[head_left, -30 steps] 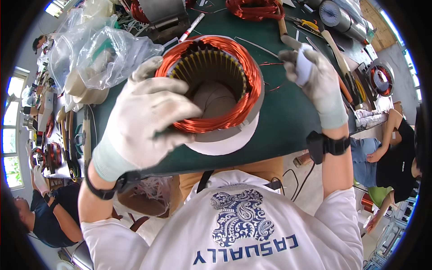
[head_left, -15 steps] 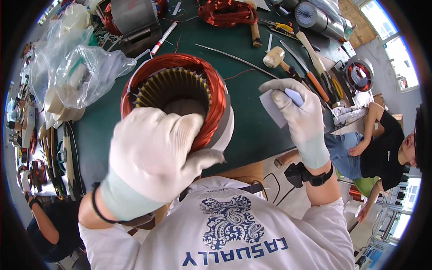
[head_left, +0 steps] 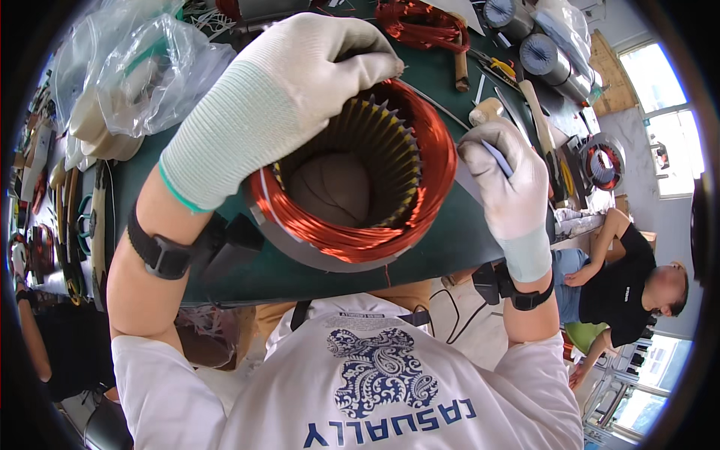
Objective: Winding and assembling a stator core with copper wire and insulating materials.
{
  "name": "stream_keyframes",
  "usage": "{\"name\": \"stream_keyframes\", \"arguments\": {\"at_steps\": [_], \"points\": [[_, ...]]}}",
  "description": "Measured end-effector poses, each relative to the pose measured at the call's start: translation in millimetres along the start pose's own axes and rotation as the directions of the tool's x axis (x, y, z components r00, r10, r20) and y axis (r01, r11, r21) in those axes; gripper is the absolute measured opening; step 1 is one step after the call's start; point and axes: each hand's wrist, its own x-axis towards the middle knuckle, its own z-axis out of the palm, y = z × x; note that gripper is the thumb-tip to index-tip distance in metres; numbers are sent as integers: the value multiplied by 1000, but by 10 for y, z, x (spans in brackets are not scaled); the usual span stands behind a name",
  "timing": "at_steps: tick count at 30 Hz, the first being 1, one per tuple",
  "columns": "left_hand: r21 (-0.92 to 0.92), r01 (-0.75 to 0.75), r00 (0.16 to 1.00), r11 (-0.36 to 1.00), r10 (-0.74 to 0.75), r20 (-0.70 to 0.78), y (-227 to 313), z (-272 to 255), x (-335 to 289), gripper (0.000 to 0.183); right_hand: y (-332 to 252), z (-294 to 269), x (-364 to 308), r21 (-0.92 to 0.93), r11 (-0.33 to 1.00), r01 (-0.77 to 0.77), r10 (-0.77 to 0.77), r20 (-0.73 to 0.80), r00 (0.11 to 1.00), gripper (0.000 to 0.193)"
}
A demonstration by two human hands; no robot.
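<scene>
A motor stator (head_left: 360, 187) with bright copper windings and a slotted steel core stands open-side up on the dark green bench (head_left: 450, 247). My left hand (head_left: 277, 97), in a white knit glove, lies over its far left rim, fingers curled onto the winding at the top. My right hand (head_left: 506, 180), also gloved, is beside the stator's right edge and pinches a thin white and blue strip (head_left: 495, 156) between thumb and fingers. Black straps circle both wrists.
Clear plastic bags (head_left: 127, 75) lie at the back left. Loose copper coils (head_left: 420, 22), a wooden-handled mallet (head_left: 487, 111), long tools and another wound stator (head_left: 604, 161) lie at the back right. A seated person in black (head_left: 630, 289) is at the right, below the bench.
The view has closed in on the stator. My left hand has moved from its near side up onto the far rim. My right hand has come in against the stator's right edge.
</scene>
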Motion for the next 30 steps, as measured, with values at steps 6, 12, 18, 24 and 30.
{"name": "stream_keyframes", "arguments": {"at_steps": [6, 12, 18, 24, 30], "points": [[-2, -6, 999, 1000, 5, -43, -61, 28, -25, 32, -26, -12, 105, -52, 998, -28, 31, 45, 999, 14], [124, -206, 948, 971, 229, -220, 27, 106, -20, 26, -68, 289, 179, -83, 992, 94, -106, -147, 984, 16], [-206, -109, 988, 972, 130, 89, 148, -365, -35, 31, -261, 76, 88, 118, 962, -245, 238, 70, 969, 19], [395, -573, 745, 718, 255, 617, 489, -490, 176, 28, -311, 124, 144, 147, 943, -299, 288, 92, 953, 17], [689, -699, 537, 191, 776, 330, 162, 123, 179, 21, -279, 71, 136, 151, 930, -335, 322, 106, 941, 12]]}}
